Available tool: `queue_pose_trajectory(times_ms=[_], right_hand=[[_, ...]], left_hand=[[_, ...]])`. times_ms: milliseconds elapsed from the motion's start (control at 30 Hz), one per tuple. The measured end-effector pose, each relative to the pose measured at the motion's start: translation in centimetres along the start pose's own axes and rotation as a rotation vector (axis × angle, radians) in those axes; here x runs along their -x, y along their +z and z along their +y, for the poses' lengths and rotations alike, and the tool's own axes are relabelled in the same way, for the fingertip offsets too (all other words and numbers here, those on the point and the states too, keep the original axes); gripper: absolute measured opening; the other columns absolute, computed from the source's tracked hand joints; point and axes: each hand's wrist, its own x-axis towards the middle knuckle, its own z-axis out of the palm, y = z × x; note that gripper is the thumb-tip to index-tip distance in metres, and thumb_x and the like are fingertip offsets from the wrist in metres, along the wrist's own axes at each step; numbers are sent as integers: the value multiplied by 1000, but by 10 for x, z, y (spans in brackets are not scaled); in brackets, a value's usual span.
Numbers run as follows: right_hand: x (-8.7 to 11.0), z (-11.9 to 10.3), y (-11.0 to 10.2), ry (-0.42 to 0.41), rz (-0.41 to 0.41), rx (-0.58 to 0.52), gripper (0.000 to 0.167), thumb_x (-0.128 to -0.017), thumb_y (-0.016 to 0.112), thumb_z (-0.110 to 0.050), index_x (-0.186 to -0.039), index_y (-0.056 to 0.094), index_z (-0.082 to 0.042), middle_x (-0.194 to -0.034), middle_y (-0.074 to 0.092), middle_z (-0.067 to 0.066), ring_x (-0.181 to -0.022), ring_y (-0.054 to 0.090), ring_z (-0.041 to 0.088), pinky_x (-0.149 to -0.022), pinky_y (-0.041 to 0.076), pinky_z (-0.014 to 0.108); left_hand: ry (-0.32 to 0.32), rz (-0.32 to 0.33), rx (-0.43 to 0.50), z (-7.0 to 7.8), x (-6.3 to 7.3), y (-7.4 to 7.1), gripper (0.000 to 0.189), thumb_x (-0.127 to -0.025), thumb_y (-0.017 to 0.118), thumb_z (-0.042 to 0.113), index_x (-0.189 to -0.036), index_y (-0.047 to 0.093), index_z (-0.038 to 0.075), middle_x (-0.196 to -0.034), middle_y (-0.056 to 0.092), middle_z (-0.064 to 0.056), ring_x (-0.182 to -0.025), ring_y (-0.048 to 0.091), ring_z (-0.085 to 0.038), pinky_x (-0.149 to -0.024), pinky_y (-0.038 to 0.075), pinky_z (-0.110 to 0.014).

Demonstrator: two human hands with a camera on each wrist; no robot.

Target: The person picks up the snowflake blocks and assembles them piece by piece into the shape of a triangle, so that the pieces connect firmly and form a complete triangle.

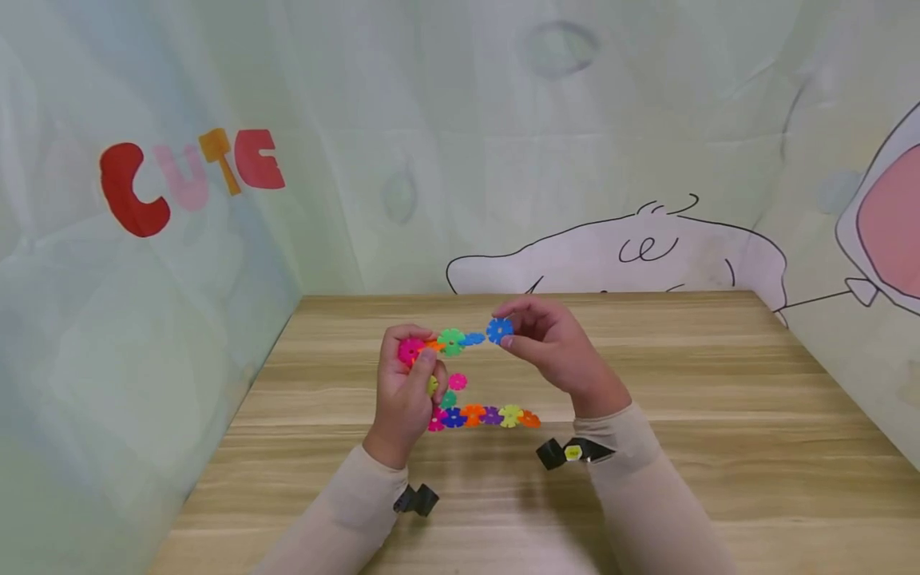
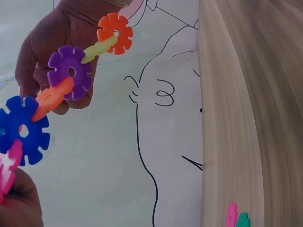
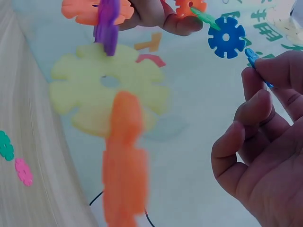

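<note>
My left hand (image 1: pixel 404 395) grips a chain of interlocking notched plastic discs at its left bend, near a pink disc (image 1: pixel 411 351). From there the upper arm of the chain runs right through a green disc (image 1: pixel 451 342) to a blue disc (image 3: pixel 227 37). The lower arm runs right through a dark blue disc (image 2: pixel 24 131) and a purple disc (image 2: pixel 69 72) to an orange end disc (image 2: pixel 115 33). My right hand (image 1: pixel 559 351) pinches a single blue disc (image 1: pixel 499 331) by its edge, right beside the upper arm's end; whether they touch, I cannot tell.
A loose pink disc (image 1: pixel 458 382) and a teal disc (image 1: pixel 449 399) lie on the wooden table (image 1: pixel 683 359) beyond the lower arm. A printed cloth backdrop (image 1: pixel 402 96) rises behind the table and along its sides. Each sleeve carries a black wrist camera (image 1: pixel 552 453).
</note>
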Motion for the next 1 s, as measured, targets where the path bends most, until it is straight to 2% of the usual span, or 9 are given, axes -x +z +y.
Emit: queue_pose_trajectory(times_ms=[300,567,733,833,1000], right_hand=[[1,0,5,-10,-4,20,27,-96,65,10,-123,64,8,-97,70,1,-84,64,18,-77,59,24],[1,2,11,-35,5,19,26,-94,67,12,-119,65,7,-93,69,1,-80,64,15,-75,59,23],[2,2,10,-38,22,29,25,-94,68,11,-118,66,7,-95,71,0,-81,65,15,-75,61,24],[2,2,9,-38,17,34,25,-94,68,10,-118,67,7,-96,71,3,-81,66,16,-75,61,25],[0,4,4,-24,-14,69,30,-96,68,6,-126,67,3,-95,69,9,-81,66,18,-75,61,26]], left_hand=[[2,-5,18,-1,1,0,17,-110,39,0,-120,36,-13,-71,44,-9,-45,42,-19,-37,39,-27],[-34,-5,25,0,3,1,15,-109,39,1,-120,37,-10,-63,42,-11,-45,43,-18,-39,40,-23],[3,-48,57,-1,4,1,14,-109,39,0,-119,37,-11,-63,43,-10,-44,42,-19,-38,39,-25],[9,-67,60,0,3,1,16,-110,39,1,-119,37,-12,-65,42,-10,-45,42,-20,-38,40,-25],[-26,-43,47,2,2,1,18,-111,40,4,-119,36,-12,-63,43,-10,-45,42,-20,-38,40,-24]])
